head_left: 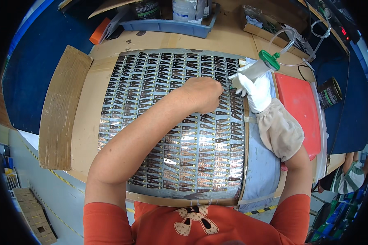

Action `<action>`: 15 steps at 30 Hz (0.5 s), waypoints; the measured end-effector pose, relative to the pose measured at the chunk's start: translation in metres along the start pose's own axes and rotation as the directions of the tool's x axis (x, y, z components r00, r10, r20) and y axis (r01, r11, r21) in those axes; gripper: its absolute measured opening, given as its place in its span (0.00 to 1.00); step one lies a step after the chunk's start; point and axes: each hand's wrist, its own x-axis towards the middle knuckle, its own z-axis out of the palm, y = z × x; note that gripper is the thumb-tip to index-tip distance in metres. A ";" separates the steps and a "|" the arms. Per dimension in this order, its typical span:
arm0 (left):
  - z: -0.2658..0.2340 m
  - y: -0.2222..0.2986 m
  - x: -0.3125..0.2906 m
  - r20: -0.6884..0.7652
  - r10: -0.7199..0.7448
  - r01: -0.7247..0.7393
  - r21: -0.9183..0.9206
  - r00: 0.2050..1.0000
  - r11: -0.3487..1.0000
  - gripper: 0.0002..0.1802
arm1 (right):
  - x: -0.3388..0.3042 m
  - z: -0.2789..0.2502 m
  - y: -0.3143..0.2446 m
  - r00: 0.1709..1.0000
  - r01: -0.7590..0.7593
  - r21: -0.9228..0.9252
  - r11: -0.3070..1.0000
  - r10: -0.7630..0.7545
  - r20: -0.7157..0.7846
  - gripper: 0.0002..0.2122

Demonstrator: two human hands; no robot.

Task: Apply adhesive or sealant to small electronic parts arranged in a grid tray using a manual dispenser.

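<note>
A metal sheet point(122, 188) lies before me, covered with many rows of small dark, tapered metal pieces point(167, 56), each with a small brass-coloured dot at one end. My bare left hand point(203, 94) is closed over the upper middle of these rows. Its fingertips are hidden beneath it, so what they pinch, if anything, does not show. On the right, my white-gloved right hand point(254, 92) grips a clear dispensing syringe point(255, 70) with a green cap point(269, 60). The syringe is tilted, its lower end near the sheet's right edge, close to my left hand.
A clear hose point(292, 41) runs from the cap toward the upper right. At the back stand a blue-grey tray point(163, 25) with cans and a cardboard box point(255, 29). A red board point(300, 114) lies right; a cardboard strip point(59, 110) stands left. Another person point(351, 177) is at far right.
</note>
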 end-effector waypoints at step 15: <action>-0.001 0.002 -0.001 -0.022 -0.006 0.006 -0.007 1.000 1.000 0.16 | -0.001 0.000 -0.006 0.997 -0.069 0.117 0.991 0.065 0.039 0.10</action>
